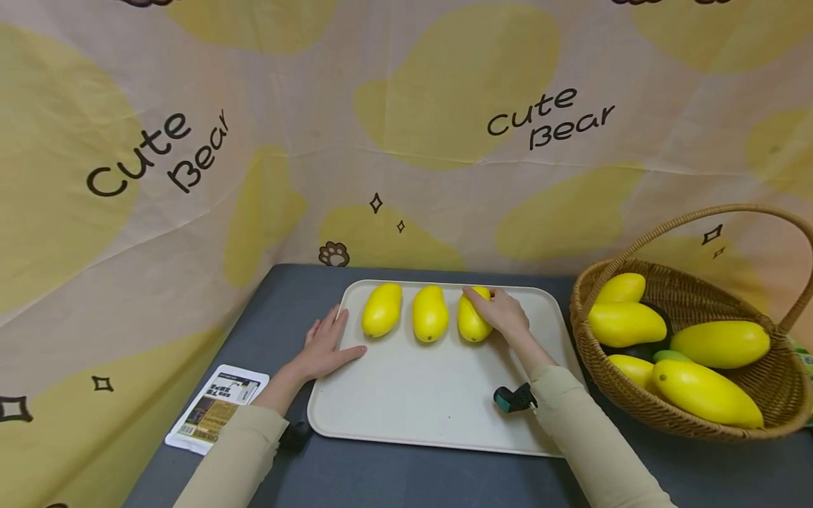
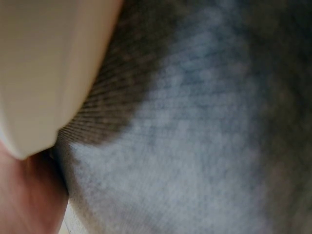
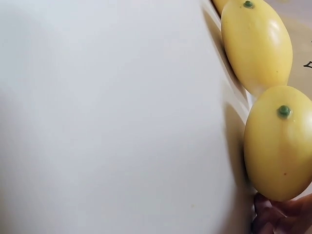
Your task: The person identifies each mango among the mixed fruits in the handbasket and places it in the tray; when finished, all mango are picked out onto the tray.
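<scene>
Three yellow mangoes stand in a row along the far side of a white tray (image 1: 406,402): a left mango (image 1: 382,310), a middle mango (image 1: 430,314) and a right mango (image 1: 473,317). My right hand (image 1: 504,312) grips the right mango, thumb on top and fingers round its right side. In the right wrist view, this mango (image 3: 278,146) lies on the tray with its green stem end toward the camera, fingertips (image 3: 282,214) just below it. Spread flat, my left hand (image 1: 324,346) rests on the tray's left rim, thumb over the inside. Its wrist view shows mostly blurred dark cloth.
On the right stands a wicker basket (image 1: 591,353) with a tall handle, holding several yellow mangoes (image 1: 708,391) and something dark and green beneath them. A white printed packet (image 1: 219,409) lies left of my left forearm. A printed cloth (image 1: 419,141) hangs behind the grey table (image 1: 375,473).
</scene>
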`<state>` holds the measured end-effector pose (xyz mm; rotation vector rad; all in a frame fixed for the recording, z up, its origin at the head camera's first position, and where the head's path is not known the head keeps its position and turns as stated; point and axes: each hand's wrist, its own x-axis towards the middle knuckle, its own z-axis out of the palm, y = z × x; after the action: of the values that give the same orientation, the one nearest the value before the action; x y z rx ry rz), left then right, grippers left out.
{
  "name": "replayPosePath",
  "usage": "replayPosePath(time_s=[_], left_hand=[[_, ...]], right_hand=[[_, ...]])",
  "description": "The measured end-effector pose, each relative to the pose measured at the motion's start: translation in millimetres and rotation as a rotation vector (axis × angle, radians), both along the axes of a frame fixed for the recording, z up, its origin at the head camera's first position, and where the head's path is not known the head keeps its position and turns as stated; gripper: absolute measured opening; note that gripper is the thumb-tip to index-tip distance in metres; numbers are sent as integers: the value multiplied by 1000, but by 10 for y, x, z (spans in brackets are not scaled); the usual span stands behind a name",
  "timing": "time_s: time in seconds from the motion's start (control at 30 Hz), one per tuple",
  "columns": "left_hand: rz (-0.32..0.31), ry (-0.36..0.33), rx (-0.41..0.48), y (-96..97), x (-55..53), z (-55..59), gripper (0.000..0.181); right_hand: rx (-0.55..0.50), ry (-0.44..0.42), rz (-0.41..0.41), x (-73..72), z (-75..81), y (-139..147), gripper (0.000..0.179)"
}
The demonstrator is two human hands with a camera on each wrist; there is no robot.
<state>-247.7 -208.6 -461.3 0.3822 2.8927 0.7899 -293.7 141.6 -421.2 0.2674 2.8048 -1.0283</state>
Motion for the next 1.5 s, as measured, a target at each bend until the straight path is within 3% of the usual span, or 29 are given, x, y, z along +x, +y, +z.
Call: replayPosePath(time_s=[0.27,0.4,0.5,0.6,0.7,0.83,0.93,1.1,1.23,1.37,1.5], left_hand=[[-13,7,-2,64,-9,14,94],[-25,11,10,81,-8,12,94],[-30,11,12,89,-10,6,94],[-28,5,0,88,-12,-2,94],[-28,5,5,84,-16,-4,94],[-21,-3,9,80,-23,5,94],[-14,-8,-5,61,-30,3,94],[-14,-1,3,20,-27,0,94],[-18,0,9,10,-9,-2,94],[-11,-5,1,13,2,-11,94],[-4,-4,6,30,8,-7,94]], right_hand=[[-53,19,-12,44,5,87,86],[-149,48,-22,117,24,139,80],[-258,115,-60,211,49,183,68],[-420,191,-114,330,89,226,50],[-679,201,-134,481,181,267,31],[-1010,75,-86,766,375,346,18],[-1087,-16,3,1029,539,425,20],[-994,-53,157,1416,802,633,18],[-809,28,294,1616,958,939,18],[-514,233,422,1725,1122,1321,17],[-95,417,419,1780,1280,1661,15]])
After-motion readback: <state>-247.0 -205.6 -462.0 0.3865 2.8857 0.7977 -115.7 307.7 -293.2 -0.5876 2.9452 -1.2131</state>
